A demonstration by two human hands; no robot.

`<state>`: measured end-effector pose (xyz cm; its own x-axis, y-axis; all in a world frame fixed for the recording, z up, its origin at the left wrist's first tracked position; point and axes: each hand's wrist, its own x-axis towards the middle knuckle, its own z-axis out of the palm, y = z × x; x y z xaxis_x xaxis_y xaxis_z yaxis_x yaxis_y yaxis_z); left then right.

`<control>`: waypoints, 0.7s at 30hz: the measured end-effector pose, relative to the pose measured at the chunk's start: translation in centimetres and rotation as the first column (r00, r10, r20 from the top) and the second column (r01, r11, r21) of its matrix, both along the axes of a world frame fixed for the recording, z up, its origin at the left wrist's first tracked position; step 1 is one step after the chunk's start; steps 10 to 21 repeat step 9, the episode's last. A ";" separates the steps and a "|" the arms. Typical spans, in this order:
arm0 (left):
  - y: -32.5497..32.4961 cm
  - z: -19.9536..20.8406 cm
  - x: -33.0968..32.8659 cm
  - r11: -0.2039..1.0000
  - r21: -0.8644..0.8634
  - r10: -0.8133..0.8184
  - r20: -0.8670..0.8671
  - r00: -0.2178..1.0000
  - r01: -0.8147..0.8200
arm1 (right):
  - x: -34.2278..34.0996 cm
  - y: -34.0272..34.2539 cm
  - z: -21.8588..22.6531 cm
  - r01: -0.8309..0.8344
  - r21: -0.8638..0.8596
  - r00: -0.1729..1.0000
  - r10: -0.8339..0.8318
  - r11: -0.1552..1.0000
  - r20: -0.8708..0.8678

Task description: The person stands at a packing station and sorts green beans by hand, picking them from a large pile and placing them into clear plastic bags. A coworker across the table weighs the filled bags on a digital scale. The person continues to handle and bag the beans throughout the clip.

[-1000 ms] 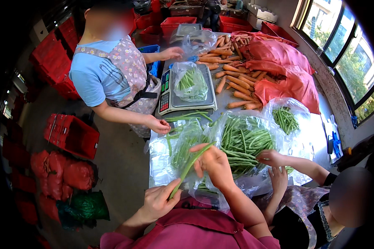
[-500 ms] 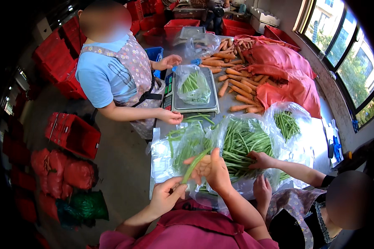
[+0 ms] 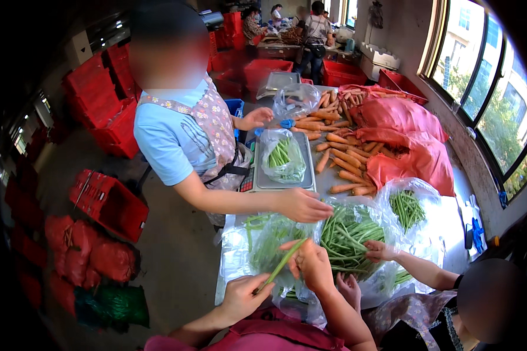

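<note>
Near the front edge of the table, my left hand (image 3: 247,297) pinches the lower end of a green bean (image 3: 282,264), which slants up to the right. My right hand (image 3: 314,263) has its fingers closed round the upper end. Beneath and beyond my hands lies a clear plastic bag (image 3: 269,248) with beans in it. A big open bag of green beans (image 3: 348,237) is just right of my right hand. From the left, a co-worker's hand (image 3: 304,205) reaches over it; another co-worker's hand (image 3: 380,250) touches the beans from the right.
A bagged portion of beans (image 3: 282,155) rests on a scale (image 3: 310,182). Loose carrots (image 3: 348,158) and red mesh sacks (image 3: 401,126) cover the far right of the table. Another bag of beans (image 3: 408,209) stands at right. Red crates (image 3: 108,202) and sacks (image 3: 93,248) occupy the left floor.
My right hand has gone from an open palm to closed on the bean's upper end. The left co-worker's arm has swung from beside the scale to over the big bag. My view has shifted.
</note>
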<state>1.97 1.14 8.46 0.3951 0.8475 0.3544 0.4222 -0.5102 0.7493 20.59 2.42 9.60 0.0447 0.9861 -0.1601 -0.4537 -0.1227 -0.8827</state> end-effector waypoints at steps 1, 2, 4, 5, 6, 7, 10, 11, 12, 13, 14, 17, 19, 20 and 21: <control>0.1 -0.2 0.1 0.997 0.072 0.000 -0.018 1.000 0.002 | -0.3 -0.2 0.6 0.018 0.041 0.982 -0.025 0.999 0.187; 0.2 -0.2 0.1 0.989 0.149 0.000 -0.039 0.999 0.006 | -0.3 -0.2 0.4 0.037 0.067 0.968 -0.052 0.997 0.246; 0.0 0.2 0.1 0.984 0.174 -0.021 -0.109 0.994 0.040 | -0.3 -0.6 -0.6 0.073 0.122 0.927 -0.113 0.990 0.358; -0.1 0.1 0.1 0.980 0.192 -0.026 -0.115 0.993 0.048 | -0.3 -0.6 -1.0 0.097 0.103 0.927 -0.127 0.990 0.352; -0.1 -0.1 0.0 0.976 0.209 -0.032 -0.121 0.992 0.057 | -0.3 -0.6 -0.6 0.102 0.074 0.946 -0.120 0.992 0.301; 0.0 -0.4 -0.2 0.972 0.222 -0.046 -0.115 0.992 0.070 | -0.3 -0.6 0.0 0.106 0.044 0.962 -0.113 0.993 0.248; 0.0 -0.8 -0.5 0.978 0.195 -0.052 -0.085 0.995 0.067 | -0.2 -0.4 -0.4 0.095 -0.027 0.992 -0.092 0.995 0.089; 0.0 -0.8 -0.5 0.978 0.195 -0.052 -0.085 0.995 0.067 | -0.2 -0.4 -0.4 0.095 -0.027 0.992 -0.092 0.995 0.089; 0.0 -0.8 -0.5 0.978 0.195 -0.052 -0.085 0.995 0.067 | -0.2 -0.4 -0.4 0.095 -0.027 0.992 -0.092 0.995 0.089; 0.0 -0.8 -0.5 0.978 0.195 -0.052 -0.085 0.995 0.067 | -0.2 -0.4 -0.4 0.095 -0.027 0.992 -0.092 0.995 0.089; 0.0 -0.8 -0.5 0.978 0.195 -0.052 -0.085 0.995 0.067 | -0.2 -0.4 -0.4 0.095 -0.027 0.992 -0.092 0.995 0.089; 0.0 -0.8 -0.5 0.978 0.195 -0.052 -0.085 0.995 0.067 | -0.2 -0.4 -0.4 0.095 -0.027 0.992 -0.092 0.995 0.089; 0.0 -0.8 -0.5 0.978 0.195 -0.052 -0.085 0.995 0.067 | -0.2 -0.4 -0.4 0.095 -0.027 0.992 -0.092 0.995 0.089; 0.0 -0.8 -0.5 0.978 0.195 -0.052 -0.085 0.995 0.067 | -0.2 -0.4 -0.4 0.095 -0.027 0.992 -0.092 0.995 0.089; 0.0 -0.8 -0.5 0.978 0.195 -0.052 -0.085 0.995 0.067 | -0.2 -0.4 -0.4 0.095 -0.027 0.992 -0.092 0.995 0.089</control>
